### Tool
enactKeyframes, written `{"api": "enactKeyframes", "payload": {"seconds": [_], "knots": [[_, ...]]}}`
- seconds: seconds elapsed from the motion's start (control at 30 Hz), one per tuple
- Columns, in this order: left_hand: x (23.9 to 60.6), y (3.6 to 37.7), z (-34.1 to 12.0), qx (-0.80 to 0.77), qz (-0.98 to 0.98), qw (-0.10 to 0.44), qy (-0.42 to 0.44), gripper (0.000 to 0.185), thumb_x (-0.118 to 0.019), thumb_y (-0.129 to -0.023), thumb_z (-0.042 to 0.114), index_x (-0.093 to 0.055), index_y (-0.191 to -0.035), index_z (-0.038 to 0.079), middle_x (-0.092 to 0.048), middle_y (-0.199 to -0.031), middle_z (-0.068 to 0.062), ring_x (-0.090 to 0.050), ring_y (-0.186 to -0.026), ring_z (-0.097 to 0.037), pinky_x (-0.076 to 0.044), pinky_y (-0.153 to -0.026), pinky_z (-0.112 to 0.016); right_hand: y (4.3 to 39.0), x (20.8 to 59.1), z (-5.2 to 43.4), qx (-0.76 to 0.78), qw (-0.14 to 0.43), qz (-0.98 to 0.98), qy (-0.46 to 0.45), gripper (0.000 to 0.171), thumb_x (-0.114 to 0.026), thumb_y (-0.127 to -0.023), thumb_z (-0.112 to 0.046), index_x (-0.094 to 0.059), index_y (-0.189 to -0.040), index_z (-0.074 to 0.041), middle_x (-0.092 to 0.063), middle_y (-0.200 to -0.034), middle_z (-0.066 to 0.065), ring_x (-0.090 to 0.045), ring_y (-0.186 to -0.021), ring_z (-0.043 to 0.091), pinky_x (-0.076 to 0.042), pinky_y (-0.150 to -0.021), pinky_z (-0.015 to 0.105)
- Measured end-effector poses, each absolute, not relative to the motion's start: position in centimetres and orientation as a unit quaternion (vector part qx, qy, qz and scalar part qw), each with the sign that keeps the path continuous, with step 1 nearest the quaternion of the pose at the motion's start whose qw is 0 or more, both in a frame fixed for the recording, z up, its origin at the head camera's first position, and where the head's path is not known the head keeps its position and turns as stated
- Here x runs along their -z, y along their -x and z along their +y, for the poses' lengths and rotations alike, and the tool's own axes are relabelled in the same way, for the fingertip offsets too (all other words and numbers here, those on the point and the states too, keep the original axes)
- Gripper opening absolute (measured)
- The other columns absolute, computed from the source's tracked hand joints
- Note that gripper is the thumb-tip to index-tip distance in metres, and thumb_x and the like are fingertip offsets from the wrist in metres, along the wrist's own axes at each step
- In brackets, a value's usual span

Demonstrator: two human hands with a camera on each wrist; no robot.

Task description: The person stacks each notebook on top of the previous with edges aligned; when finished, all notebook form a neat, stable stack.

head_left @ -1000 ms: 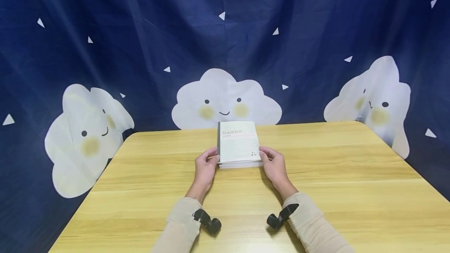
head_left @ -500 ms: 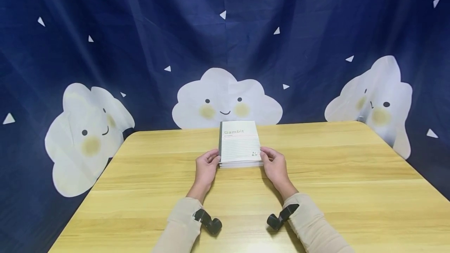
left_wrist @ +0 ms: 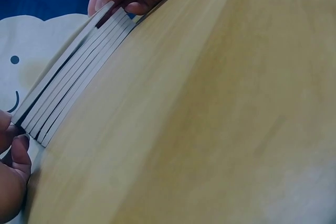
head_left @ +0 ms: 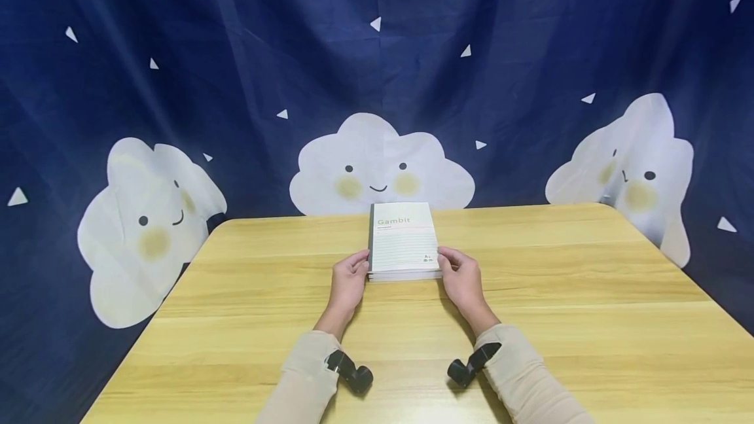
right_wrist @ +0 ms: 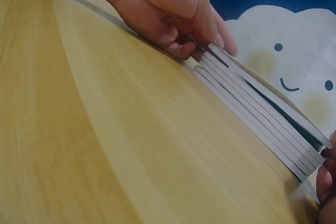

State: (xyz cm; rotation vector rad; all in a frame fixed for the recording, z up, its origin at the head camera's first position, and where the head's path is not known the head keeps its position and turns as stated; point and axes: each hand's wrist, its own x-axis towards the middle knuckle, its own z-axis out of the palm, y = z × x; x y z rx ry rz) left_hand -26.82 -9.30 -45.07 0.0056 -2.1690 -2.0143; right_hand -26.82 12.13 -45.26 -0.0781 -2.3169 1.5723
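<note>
A stack of several notebooks (left_wrist: 79,74) lies on the table, the top notebook (head_left: 403,237) marked "Gambit" with a dark spine strip on its left. Seen from the wrists, narrow dark gaps part the top notebook from those under it, and its near edge looks slightly bowed. My left hand (head_left: 346,283) pinches its near left corner, thumb toward me. At the near right corner my right hand (head_left: 462,280) does the same, fingers curled. Both hands stay low, close to the tabletop. The fingertips' undersides are partly hidden.
The wooden table (head_left: 530,345) runs around the stack, its far edge just behind the notebooks. A dark blue curtain (head_left: 518,18) with white clouds hangs beyond. Black wrist cameras (head_left: 353,373) sit on both sleeves.
The top notebook and my left hand have shifted slightly to the right, so its left side lines up more closely with the stack below. My right hand has barely moved.
</note>
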Motion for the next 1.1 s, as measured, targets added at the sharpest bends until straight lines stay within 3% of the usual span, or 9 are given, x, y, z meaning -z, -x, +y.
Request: {"api": "enactKeyframes", "payload": {"seconds": [1.1], "knots": [[45.03,26.74,-9.25,0.678,-0.73,0.084,0.004,0.037,-0.05,-0.091,-0.005,-0.053,-0.128,-0.005,-0.055,-0.129,-0.022,-0.052,-0.122,-0.029,-0.045,-0.096,-0.027,26.59,45.03,12.14,-0.526,0.177,-0.832,0.024,0.023,-0.056,-0.091,-0.007,-0.069,-0.11,-0.002,-0.067,-0.113,0.016,-0.062,-0.104,0.026,-0.05,-0.09,0.04]]}}
